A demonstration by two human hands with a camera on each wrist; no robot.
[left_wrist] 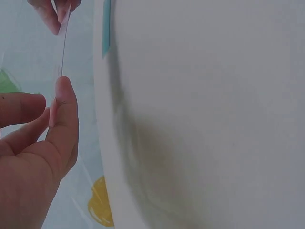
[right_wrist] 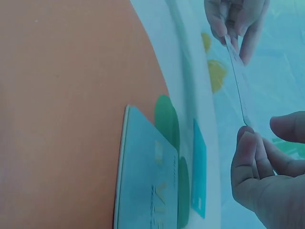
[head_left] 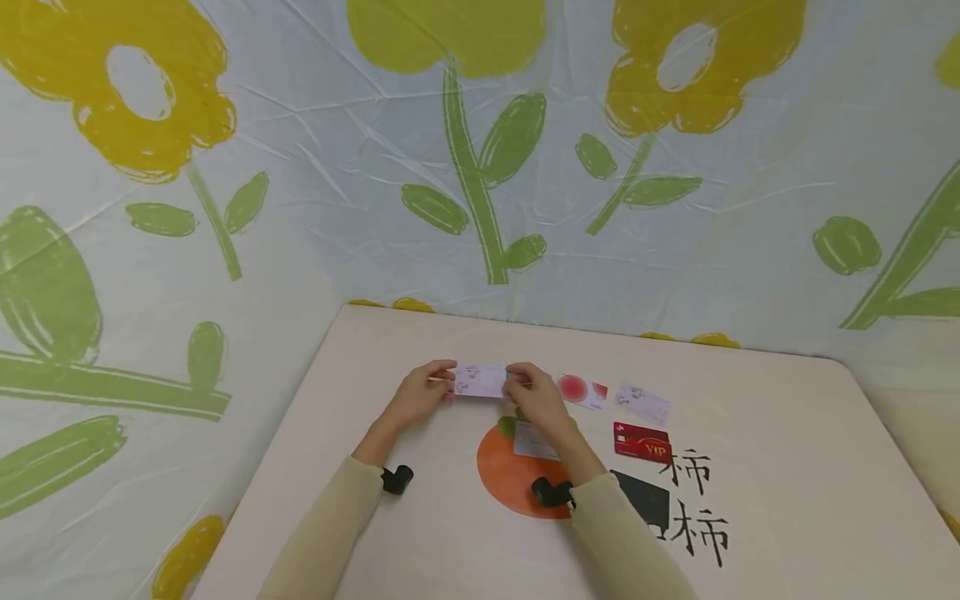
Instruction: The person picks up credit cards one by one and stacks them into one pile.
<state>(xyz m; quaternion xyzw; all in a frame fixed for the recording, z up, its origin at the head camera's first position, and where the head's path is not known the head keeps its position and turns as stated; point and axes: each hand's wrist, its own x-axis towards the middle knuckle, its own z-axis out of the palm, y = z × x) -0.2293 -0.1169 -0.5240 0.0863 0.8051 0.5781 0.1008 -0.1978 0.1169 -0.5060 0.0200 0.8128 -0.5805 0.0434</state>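
Note:
A white card with a pink floral print is held up by its two short ends over the far middle of the table. My left hand pinches its left end, thumb toward me. At the opposite end, my right hand grips the card with its fingertips. In the left wrist view the card appears nearly edge-on between the hands. A silver-grey card lies below the right hand, partly covered by the wrist in the head view. A blue card lies on the table beyond it.
Right of the hands lie a white card with a red circle, another floral card, a red VIP card and a black flat piece. The pale tabletop has an orange persimmon print. Flowered cloth hangs behind.

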